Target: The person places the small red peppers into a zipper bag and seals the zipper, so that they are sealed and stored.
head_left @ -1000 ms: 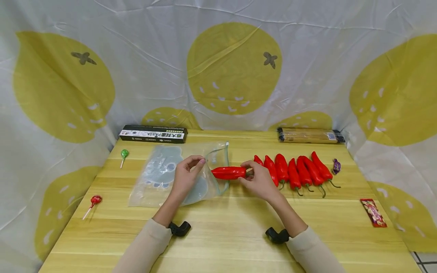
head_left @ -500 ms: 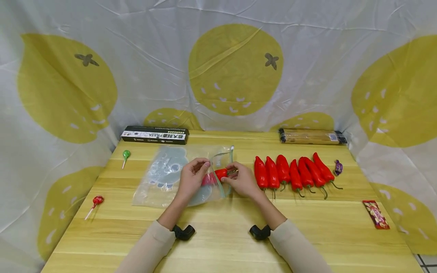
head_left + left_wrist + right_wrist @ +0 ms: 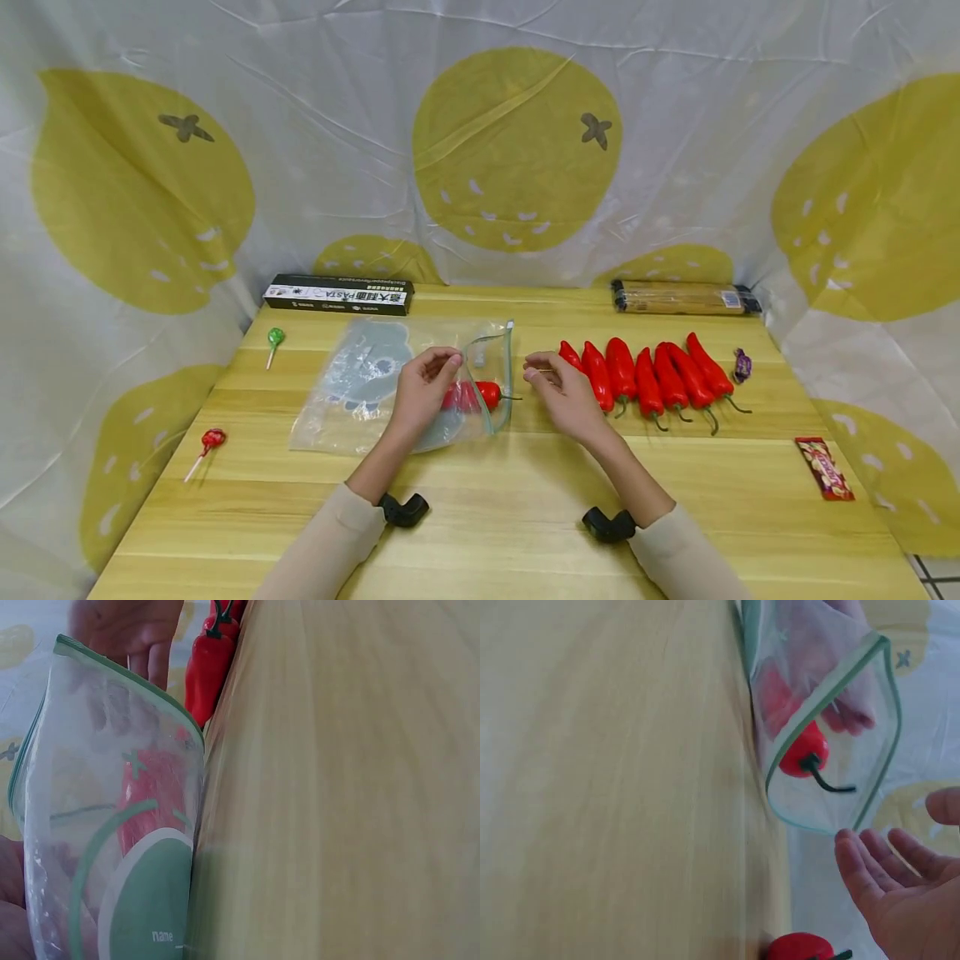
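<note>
A clear zip bag (image 3: pixel 337 417) with a blue-grey print and green zip edge lies on the table, its mouth held apart and facing right. My left hand (image 3: pixel 422 387) pinches the upper edge of that mouth. Inside, a red chili pepper (image 3: pixel 805 752) lies with its green stem pointing out through the opening. My right hand (image 3: pixel 564 393) hovers between the bag and the row of peppers, its fingers loosely bent and holding nothing. Several more red chili peppers (image 3: pixel 621 369) lie side by side to the right, the leftmost partly hidden behind the right hand.
A black pasta box (image 3: pixel 337 296) and a wrapped bundle of noodles (image 3: pixel 682 298) lie along the back. Green (image 3: pixel 275 337) and red lollipops (image 3: pixel 213 438) are at left. A purple candy (image 3: pixel 742 366) and a red snack packet (image 3: pixel 824 468) sit at right.
My right hand pushed the chili pepper leftward into the bag, let go of it and drew back to the right. The left hand shifted slightly right, still pinching the bag's edge.
</note>
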Available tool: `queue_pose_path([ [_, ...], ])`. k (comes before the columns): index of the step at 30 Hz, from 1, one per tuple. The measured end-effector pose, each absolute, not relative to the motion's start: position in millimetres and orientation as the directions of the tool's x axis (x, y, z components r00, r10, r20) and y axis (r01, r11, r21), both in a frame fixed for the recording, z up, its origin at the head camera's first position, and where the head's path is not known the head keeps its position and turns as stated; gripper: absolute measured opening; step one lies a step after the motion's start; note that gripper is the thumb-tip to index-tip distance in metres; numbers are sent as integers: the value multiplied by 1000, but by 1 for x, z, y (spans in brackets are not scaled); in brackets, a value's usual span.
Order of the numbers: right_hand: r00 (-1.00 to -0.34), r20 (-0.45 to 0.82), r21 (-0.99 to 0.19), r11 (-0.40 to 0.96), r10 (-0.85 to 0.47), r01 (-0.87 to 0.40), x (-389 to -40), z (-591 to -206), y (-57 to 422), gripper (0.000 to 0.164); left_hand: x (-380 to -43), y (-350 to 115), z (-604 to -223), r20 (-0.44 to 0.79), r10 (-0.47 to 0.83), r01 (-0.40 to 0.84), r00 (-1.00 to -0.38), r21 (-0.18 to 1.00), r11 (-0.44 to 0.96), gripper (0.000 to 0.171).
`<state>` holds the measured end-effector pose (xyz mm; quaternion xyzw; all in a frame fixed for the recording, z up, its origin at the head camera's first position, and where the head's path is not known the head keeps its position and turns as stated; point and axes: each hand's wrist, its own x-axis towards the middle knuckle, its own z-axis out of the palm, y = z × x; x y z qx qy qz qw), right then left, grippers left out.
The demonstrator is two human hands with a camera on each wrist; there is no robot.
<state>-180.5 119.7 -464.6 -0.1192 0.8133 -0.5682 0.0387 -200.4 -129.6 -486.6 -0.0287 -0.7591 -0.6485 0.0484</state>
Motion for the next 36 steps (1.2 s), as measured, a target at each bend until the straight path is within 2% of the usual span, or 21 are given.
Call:
queue_pose_path([
  [6, -973, -21, -949, 309, -229, -53, -162, -457, 128, 33, -200, -129, -484, 129, -23, 124, -991, 979, 163, 32],
  [9, -967, -72, -968, 249, -246, 9, -153, -454, 129, 36, -201, -130, -482, 129, -26, 123, -991, 978, 171, 32],
  [13, -957, -71, -987, 161, -283, 25, -148, -452, 125, 40, -202, -132, -481, 127, -36, 118, -991, 976, 182, 31],
  [21, -947, -85, -996, 32, -309, 79, -151, -458, 115, 46, -202, -132, -481, 114, -23, 108, -993, 978, 178, 31],
  [29, -920, -81, -975, -160, -384, 152, -167, -467, 91, 57, -187, -126, -452, 97, -33, 90, -995, 982, 167, 23],
  [36, -890, -100, -973, -145, -444, 181, -176, -473, 65, 59, -184, -125, -450, 144, -61, 136, -988, 983, 122, 23],
])
